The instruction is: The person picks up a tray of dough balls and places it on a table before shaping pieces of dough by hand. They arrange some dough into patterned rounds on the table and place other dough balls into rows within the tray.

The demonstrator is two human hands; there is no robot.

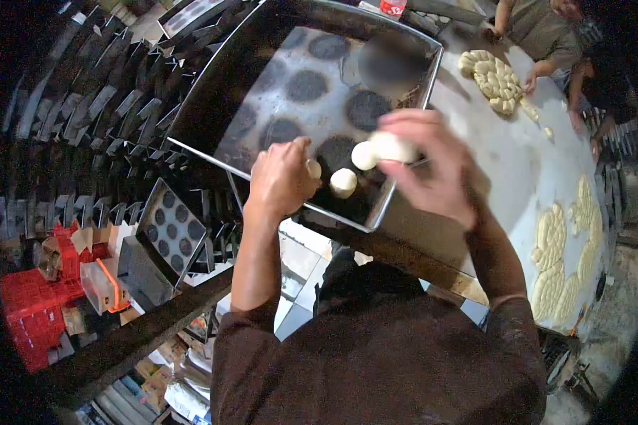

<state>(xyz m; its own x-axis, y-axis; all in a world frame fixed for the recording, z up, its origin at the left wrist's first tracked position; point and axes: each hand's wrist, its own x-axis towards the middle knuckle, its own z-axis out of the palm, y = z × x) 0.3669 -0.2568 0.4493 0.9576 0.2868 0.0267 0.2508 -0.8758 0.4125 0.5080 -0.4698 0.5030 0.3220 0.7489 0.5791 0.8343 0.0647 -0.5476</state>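
A dark metal baking tray (262, 92) with round greasy marks lies on the work table in front of me. My left hand (280, 180) is curled at the tray's near edge with a small dough piece (313, 168) at its fingertips. One dough ball (343, 182) rests on the tray near the front corner. My right hand (429, 166) hovers over that corner, gripping pale dough balls (379, 150) between fingers and thumb.
Rows of shaped dough (495, 78) and more dough pieces (561, 251) lie on the grey table (503, 163). Other people's arms (539, 42) work at the far end. Stacked empty trays (170, 230) and red crates (35, 312) stand at left.
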